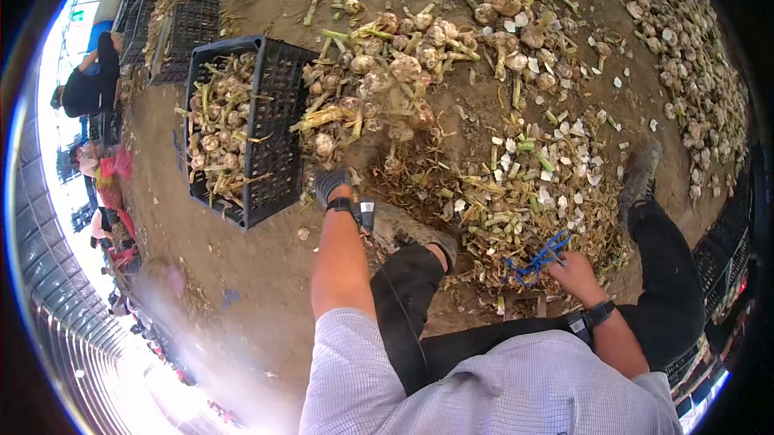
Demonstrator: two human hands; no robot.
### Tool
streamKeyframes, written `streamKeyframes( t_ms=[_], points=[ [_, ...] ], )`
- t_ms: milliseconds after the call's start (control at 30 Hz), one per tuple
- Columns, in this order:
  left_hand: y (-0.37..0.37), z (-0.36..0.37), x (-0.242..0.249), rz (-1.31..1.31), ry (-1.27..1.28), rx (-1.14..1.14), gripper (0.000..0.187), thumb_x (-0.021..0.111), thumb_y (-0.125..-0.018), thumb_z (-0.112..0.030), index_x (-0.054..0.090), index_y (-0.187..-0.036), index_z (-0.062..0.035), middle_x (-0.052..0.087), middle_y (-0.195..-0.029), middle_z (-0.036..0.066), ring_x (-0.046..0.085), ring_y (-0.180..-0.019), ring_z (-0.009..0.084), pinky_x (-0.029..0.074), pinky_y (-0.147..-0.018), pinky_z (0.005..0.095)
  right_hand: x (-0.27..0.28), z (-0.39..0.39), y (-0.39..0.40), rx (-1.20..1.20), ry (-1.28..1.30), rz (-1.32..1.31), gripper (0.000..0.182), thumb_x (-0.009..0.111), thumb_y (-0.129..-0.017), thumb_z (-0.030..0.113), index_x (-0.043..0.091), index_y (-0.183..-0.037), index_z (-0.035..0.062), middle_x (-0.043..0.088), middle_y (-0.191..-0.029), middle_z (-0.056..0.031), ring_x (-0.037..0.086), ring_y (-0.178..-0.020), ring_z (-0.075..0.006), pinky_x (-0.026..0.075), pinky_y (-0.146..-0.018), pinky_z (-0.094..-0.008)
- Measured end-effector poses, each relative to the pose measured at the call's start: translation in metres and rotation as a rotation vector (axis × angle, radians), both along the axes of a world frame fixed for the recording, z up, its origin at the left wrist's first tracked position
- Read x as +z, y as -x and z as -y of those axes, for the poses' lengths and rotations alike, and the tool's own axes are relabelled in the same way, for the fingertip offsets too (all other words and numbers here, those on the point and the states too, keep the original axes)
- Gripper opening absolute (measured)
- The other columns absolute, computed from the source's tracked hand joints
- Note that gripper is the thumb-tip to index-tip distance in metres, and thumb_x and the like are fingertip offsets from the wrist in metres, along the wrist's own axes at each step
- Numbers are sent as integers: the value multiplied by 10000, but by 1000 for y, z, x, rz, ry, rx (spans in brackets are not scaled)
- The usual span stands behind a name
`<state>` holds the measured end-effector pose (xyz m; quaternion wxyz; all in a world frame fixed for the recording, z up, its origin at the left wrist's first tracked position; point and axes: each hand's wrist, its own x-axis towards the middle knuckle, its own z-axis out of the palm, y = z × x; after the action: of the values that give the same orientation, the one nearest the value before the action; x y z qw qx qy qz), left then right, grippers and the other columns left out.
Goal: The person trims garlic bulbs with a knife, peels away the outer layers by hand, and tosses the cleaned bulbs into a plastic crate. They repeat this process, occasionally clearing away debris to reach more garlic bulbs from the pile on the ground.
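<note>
My left hand [329, 186], in a grey glove, is stretched out low beside the near edge of a heap of garlic bulbs [403, 70] with stalks still on. Its fingers are too small and blurred to show whether they hold anything. Over a litter of cut stalks and dry leaves [524, 193], my bare right hand [577, 276] is closed around a metal cutting tool, apparently shears, with blue cord [538, 259] bound about it. The handles are mostly hidden in the palm.
A black plastic crate [278, 112] filled with garlic lies left of the heap. More crates [197, 20] stand behind it. Another long garlic pile [697, 80] spreads at the right. My shoes [641, 177] rest around the litter. Another person [89, 80] sits at far left.
</note>
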<state>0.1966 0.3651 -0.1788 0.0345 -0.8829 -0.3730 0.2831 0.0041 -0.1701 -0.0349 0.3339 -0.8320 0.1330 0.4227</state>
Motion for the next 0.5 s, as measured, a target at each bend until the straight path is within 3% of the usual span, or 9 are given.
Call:
streamKeyframes(
  t_ms=[133, 200, 267, 333, 400, 433, 467, 500],
  points=[
    [8, 17, -5, -265, 13, -345, 415, 512, -961, -288, 565, -1278, -26, 531, -1366, 130, 511, -1234, 311, 428, -992, 438, 7, -2, -5, 34, 48, -54, 402, 656, -776, 332, 628, -819, -66, 593, -746, -259, 591, -723, -426, 462, -676, -492],
    [16, 7, -19, -449, 19, -600, 460, 571, -919, -261, 527, -1314, -30, 556, -1329, 147, 541, -1190, 327, 448, -975, 432, -4, -1, 5, 11, 12, 65, 361, 623, -772, 292, 613, -792, -69, 564, -651, -224, 562, -616, -370, 444, -608, -459],
    [18, 16, -9, -347, 129, -576, 525, 650, -857, -278, 527, -1297, -20, 596, -1266, 175, 584, -1131, 339, 467, -956, 424, -11, 1, 14, -1, 15, 204, 335, 602, -773, 266, 585, -747, -67, 533, -584, -186, 524, -539, -318, 424, -555, -430],
    [-1, 62, 80, 81, 303, -174, 503, 689, -822, -322, 599, -1212, -16, 628, -1220, 169, 597, -1125, 320, 459, -965, 415, 5, -3, 1, 20, 8, 72, 381, 629, -770, 307, 621, -823, -70, 578, -710, -241, 571, -665, -389, 455, -640, -464],
    [-24, 30, 105, 230, 445, -111, 578, 748, -753, -368, 610, -1176, 1, 657, -1134, 200, 642, -1019, 356, 513, -864, 410, 11, -6, -2, 20, -10, 18, 409, 640, -768, 326, 639, -863, -73, 600, -767, -267, 593, -722, -424, 471, -680, -480],
    [-27, 21, 140, 468, 622, -66, 508, 758, -758, -322, 629, -1133, -5, 670, -1058, 195, 663, -905, 323, 537, -757, 380, 10, -6, -1, 18, -23, 34, 409, 638, -768, 323, 639, -865, -74, 600, -761, -265, 593, -717, -424, 471, -677, -479],
    [-42, 37, 212, 472, 818, 90, 391, 736, -789, -296, 652, -1063, -30, 678, -965, 127, 645, -819, 242, 528, -713, 353, 9, -6, 0, 16, -36, 50, 408, 635, -768, 320, 638, -867, -76, 600, -756, -264, 592, -712, -424, 471, -675, -478],
    [-48, 20, 228, 731, 839, 104, 320, 705, -823, -274, 644, -1041, -48, 664, -914, 66, 611, -764, 166, 519, -672, 320, 8, -5, 1, 11, -40, 51, 408, 635, -767, 319, 638, -864, -77, 601, -751, -263, 593, -708, -423, 471, -671, -476]
  ],
)
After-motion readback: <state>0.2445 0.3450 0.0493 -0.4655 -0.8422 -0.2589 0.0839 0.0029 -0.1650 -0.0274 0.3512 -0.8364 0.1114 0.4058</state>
